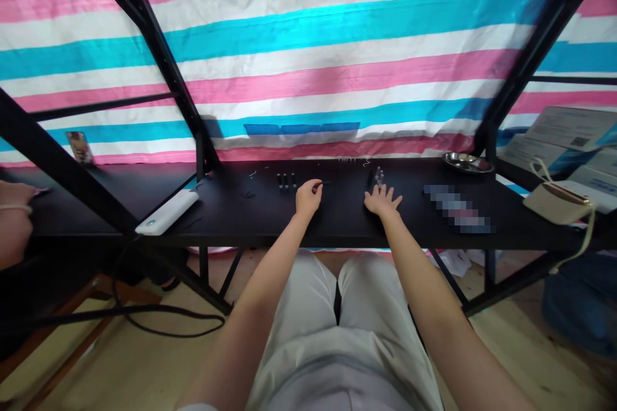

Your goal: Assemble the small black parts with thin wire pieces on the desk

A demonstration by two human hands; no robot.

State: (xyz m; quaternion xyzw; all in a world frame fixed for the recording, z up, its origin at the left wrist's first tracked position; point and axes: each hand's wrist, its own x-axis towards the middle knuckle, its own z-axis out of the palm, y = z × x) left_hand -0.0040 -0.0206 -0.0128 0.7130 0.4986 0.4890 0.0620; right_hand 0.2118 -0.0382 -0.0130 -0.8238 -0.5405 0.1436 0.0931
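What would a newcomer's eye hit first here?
Probably the striped sheet, bright pink, blue and white, filling the view behind the dark table. Next, the shiny metal dish at the table's far right, and the white box at its left.

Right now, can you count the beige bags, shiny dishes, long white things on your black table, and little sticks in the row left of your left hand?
Beige bag: 1
Shiny dish: 1
Long white thing: 1
Little sticks: 3
Total: 6
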